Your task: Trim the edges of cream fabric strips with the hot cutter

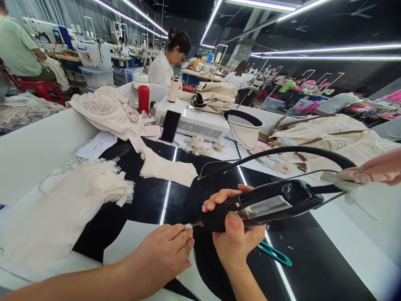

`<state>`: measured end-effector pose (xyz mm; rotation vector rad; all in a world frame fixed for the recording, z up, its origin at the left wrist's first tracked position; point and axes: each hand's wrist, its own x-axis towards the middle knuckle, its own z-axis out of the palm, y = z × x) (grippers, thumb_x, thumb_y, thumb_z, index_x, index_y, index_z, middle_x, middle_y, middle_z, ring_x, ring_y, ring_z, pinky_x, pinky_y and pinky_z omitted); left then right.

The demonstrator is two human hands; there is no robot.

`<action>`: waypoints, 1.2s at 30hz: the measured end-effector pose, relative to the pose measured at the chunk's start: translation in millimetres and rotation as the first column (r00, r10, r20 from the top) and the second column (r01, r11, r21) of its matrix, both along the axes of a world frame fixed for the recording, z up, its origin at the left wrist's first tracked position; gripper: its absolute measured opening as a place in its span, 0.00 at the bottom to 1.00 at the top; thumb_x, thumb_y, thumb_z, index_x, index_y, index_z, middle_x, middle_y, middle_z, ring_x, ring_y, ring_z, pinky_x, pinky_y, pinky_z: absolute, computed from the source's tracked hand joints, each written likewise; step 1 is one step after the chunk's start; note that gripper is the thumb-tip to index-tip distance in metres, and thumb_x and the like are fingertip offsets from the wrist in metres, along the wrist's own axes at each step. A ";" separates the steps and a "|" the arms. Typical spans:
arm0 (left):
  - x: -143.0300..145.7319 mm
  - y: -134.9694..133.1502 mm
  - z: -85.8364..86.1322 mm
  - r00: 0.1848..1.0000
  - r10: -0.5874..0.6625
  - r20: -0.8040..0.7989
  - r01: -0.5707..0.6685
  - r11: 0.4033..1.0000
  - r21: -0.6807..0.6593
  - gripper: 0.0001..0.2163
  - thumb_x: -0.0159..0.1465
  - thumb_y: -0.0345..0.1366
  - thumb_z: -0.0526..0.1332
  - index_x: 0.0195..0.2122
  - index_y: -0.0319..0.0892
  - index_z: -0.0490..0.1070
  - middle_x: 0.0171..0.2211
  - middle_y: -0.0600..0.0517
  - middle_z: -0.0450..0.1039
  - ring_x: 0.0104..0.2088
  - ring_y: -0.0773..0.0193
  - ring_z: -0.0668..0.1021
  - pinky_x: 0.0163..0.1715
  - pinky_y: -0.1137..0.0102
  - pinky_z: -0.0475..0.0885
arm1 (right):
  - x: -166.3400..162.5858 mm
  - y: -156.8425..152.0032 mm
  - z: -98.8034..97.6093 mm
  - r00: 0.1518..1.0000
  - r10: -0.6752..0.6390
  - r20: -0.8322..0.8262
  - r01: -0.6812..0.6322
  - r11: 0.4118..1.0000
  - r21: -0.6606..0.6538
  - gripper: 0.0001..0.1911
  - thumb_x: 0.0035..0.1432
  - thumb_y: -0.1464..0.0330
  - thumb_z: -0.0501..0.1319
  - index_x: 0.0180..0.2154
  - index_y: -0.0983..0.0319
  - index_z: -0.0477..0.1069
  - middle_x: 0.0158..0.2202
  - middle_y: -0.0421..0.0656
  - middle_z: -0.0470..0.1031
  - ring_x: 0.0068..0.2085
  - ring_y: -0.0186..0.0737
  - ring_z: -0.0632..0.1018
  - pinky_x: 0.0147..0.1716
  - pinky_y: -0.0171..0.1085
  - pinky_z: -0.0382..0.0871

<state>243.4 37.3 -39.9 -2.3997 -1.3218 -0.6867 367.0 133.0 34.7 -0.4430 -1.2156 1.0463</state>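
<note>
My right hand (pixel 238 244) is wrapped round a black corded hand tool (pixel 275 200) with a silver lever on its side; its exact kind I cannot tell. The tool's thin tip points left, close to the fingertips of my left hand (pixel 166 255). Those fingers are pinched together, with a small whitish bit showing at their ends. Beneath my left hand lies a white sheet-like piece (pixel 125 238), flat on the black tabletop (pixel 150 200). A teal-handled tool (pixel 275 253) rests just beyond my right wrist.
At right another person's hand (pixel 379 167) grips the black cable (pixel 291 150) and some pale material. Pale fabric pieces (pixel 62 209) pile at left. Lace bras (pixel 106 108), a phone (pixel 171 126), a white box (pixel 200 123) and a red bottle (pixel 143 99) sit behind.
</note>
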 end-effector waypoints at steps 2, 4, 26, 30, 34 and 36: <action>-0.5 0.0 0.2 1.000 0.000 -0.002 0.000 1.000 -0.001 0.16 0.74 0.46 0.59 0.52 0.38 0.75 0.53 0.53 0.80 0.53 0.63 0.77 0.50 0.69 0.71 | 0.2 -0.2 -0.4 1.000 -0.006 0.003 0.006 1.000 -0.005 0.21 0.58 0.60 0.72 0.51 0.53 0.70 0.33 0.37 0.73 0.27 0.35 0.76 0.25 0.36 0.75; -0.7 0.1 0.0 1.000 0.003 -0.006 -0.003 1.000 -0.010 0.16 0.74 0.46 0.60 0.52 0.38 0.74 0.53 0.53 0.80 0.53 0.63 0.77 0.50 0.69 0.71 | 0.7 -0.4 -0.6 1.000 -0.010 0.007 0.010 1.000 -0.008 0.21 0.58 0.60 0.71 0.51 0.53 0.70 0.33 0.37 0.73 0.27 0.35 0.75 0.25 0.37 0.75; -3.3 2.8 -2.3 0.999 -0.016 0.038 0.013 0.998 0.060 0.17 0.77 0.44 0.52 0.50 0.39 0.75 0.52 0.52 0.80 0.52 0.64 0.78 0.51 0.69 0.71 | -4.7 0.6 -4.7 1.000 0.000 -0.007 0.000 1.000 -0.003 0.18 0.61 0.62 0.68 0.51 0.53 0.68 0.33 0.37 0.73 0.27 0.34 0.75 0.26 0.37 0.74; -4.5 2.2 0.3 0.999 -0.009 0.053 0.006 0.999 0.048 0.16 0.77 0.44 0.52 0.50 0.40 0.75 0.52 0.54 0.80 0.51 0.64 0.79 0.48 0.69 0.72 | -6.6 -0.2 -2.3 0.999 0.021 -0.038 -0.021 1.000 -0.005 0.19 0.60 0.60 0.69 0.51 0.54 0.68 0.33 0.36 0.73 0.27 0.34 0.75 0.25 0.36 0.74; -6.1 0.7 1.9 0.999 -0.003 0.042 0.003 1.000 0.007 0.15 0.77 0.44 0.52 0.51 0.41 0.74 0.53 0.56 0.80 0.52 0.65 0.78 0.47 0.70 0.73 | -9.9 -2.2 -2.6 0.999 0.036 -0.034 -0.036 0.999 0.004 0.19 0.61 0.60 0.69 0.51 0.54 0.68 0.33 0.36 0.73 0.27 0.34 0.76 0.24 0.35 0.75; -6.4 0.3 2.2 0.999 -0.005 0.048 0.004 1.000 0.009 0.16 0.78 0.43 0.50 0.51 0.41 0.74 0.52 0.56 0.80 0.52 0.65 0.77 0.46 0.69 0.73 | -11.5 -2.7 -3.5 0.999 0.041 -0.036 -0.041 0.999 0.006 0.20 0.61 0.61 0.69 0.52 0.55 0.68 0.32 0.37 0.73 0.27 0.34 0.76 0.24 0.35 0.74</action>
